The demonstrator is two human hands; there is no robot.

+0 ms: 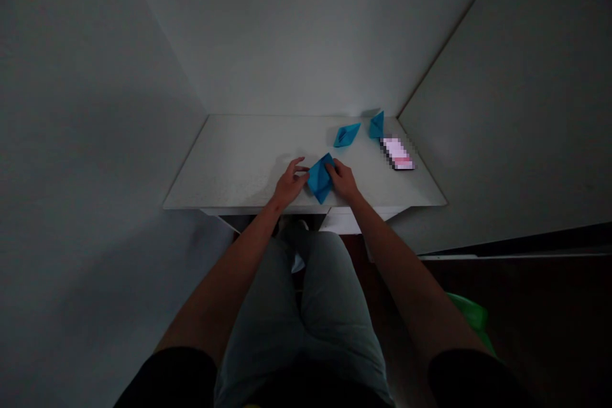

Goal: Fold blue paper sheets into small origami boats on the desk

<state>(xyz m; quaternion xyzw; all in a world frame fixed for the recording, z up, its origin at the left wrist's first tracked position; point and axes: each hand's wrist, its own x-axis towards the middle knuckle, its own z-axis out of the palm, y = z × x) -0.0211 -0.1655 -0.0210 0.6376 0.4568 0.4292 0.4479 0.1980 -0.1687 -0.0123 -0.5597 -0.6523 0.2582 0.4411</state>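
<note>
A folded piece of blue paper, diamond-like in outline, is held just above the front part of the white desk. My right hand grips its right side, the thumb lying over the front face. At the left corner, my left hand has its thumb and a fingertip on the paper, while its upper fingers stretch out away from it. Behind my hands lies a folded blue paper boat. Another folded blue paper shape stands near the back right corner. Fingers under the held paper are hidden.
On the desk's right side lies a phone with a lit, blurred screen. Walls close in the desk at the back, at the left and at the right. Below, a green object shows near the floor at the right.
</note>
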